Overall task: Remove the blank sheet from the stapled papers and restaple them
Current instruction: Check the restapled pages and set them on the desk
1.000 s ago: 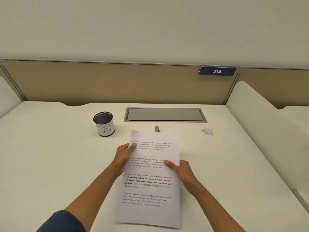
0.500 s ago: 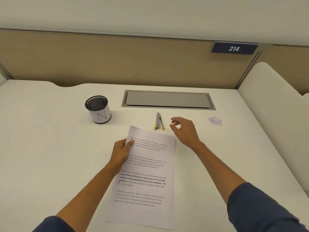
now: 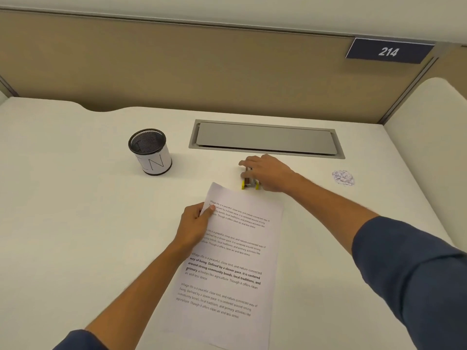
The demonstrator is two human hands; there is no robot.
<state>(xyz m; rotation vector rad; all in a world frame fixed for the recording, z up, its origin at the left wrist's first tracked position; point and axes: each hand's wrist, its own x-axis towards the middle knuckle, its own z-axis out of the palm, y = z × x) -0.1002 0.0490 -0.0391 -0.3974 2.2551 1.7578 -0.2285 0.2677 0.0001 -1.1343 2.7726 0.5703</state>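
Right now my left hand (image 3: 195,224) pinches the printed papers (image 3: 232,263) at their left edge near the top, thumb on the page and fingers curled beneath it, so that grip is closed on the sheets. The papers lie on the white bench (image 3: 75,223), their top corner just short of the stapler (image 3: 249,181). I will take the stapler as my landmark: it is grey with yellow ends and lies just beyond the papers' top edge. My right hand (image 3: 267,174) is on top of it, fingers draped over its far end; I cannot tell whether that grip has actually closed round it. Left of the stapler stands a black mesh cup (image 3: 150,152) with a white label. Beyond the stapler a grey cable hatch (image 3: 265,138) is set into the bench. Right of the stapler, well apart, lies a small heap of paper bits (image 3: 343,177).
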